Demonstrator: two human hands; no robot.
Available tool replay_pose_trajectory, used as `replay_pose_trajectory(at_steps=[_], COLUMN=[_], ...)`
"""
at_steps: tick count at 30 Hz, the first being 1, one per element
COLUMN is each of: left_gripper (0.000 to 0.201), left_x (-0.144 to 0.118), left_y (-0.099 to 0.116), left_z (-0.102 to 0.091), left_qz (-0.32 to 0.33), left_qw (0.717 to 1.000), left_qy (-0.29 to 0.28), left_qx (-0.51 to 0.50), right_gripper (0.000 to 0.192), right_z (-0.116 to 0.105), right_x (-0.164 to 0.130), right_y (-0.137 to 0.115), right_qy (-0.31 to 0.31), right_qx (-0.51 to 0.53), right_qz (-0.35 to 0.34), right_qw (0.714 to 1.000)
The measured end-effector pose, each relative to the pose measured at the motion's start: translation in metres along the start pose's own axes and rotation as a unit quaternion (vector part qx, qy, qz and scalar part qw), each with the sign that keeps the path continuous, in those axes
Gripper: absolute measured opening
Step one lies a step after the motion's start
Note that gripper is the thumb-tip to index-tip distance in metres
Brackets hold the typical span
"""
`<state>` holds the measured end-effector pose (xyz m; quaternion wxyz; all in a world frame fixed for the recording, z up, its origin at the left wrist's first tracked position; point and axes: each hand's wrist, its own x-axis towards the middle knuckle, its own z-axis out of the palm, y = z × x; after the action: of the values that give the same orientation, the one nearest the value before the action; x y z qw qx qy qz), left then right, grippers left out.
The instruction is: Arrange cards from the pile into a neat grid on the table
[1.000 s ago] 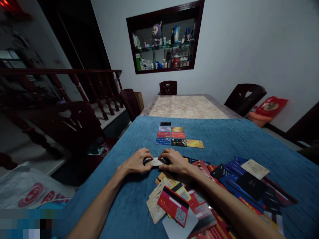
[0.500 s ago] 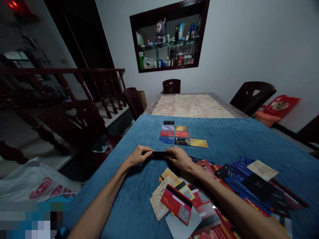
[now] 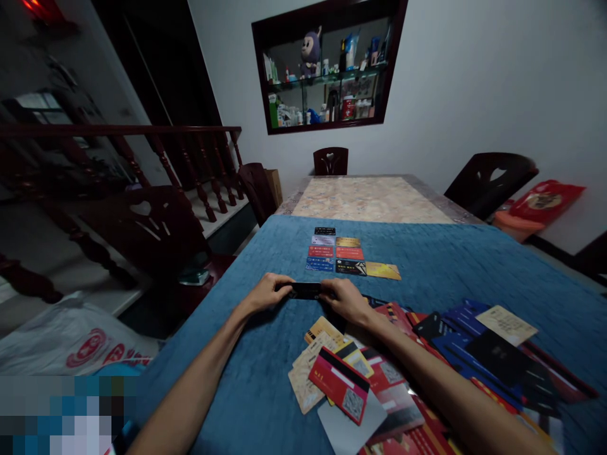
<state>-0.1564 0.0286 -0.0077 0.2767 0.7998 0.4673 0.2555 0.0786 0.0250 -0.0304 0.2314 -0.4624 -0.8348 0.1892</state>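
Observation:
Between my two hands is a black card (image 3: 306,291), pinched at both short ends just above the blue cloth. My left hand (image 3: 268,293) grips its left end with thumb and fingers, and my right hand (image 3: 348,299) grips the right end. Beyond them lie cards in rows: a blue card (image 3: 319,264), a black VIP card (image 3: 351,267), a gold card (image 3: 383,271), two red ones, and others farther back. Below my right forearm spreads a loose heap of cards, with a red card (image 3: 339,385) on top and a beige card (image 3: 507,325) at the right.
The blue cloth (image 3: 227,379) covers the near part of the table; a patterned beige top (image 3: 353,199) shows beyond. Dark chairs (image 3: 490,183) stand around it. A white plastic bag (image 3: 71,335) is at the lower left, with a wooden railing (image 3: 118,131) behind.
The black card has tipped so more of its face shows. Both hands still hold its ends in nearly the same place. The view has shifted slightly.

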Motion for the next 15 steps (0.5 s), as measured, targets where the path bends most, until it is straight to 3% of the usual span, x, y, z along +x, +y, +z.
replay_pose_trajectory(at_steps=[4, 9, 15], left_gripper=[0.025, 0.022, 0.017], left_x=[0.000, 0.001, 0.001], left_y=[-0.002, -0.002, 0.007], left_z=[0.000, 0.004, 0.013], left_qz=[0.005, 0.034, 0.067], left_qw=[1.000, 0.999, 0.997], left_qy=[0.007, 0.015, 0.001], left_qx=[0.011, 0.037, 0.031], right_gripper=[0.013, 0.012, 0.013], right_z=[0.002, 0.002, -0.005], right_x=[0.001, 0.001, 0.000], right_y=[0.002, 0.000, -0.008], right_qy=[0.034, 0.128, 0.218], right_qx=[-0.007, 0.052, 0.066], right_qz=[-0.018, -0.040, -0.127], right_qw=[0.999, 0.990, 0.965])
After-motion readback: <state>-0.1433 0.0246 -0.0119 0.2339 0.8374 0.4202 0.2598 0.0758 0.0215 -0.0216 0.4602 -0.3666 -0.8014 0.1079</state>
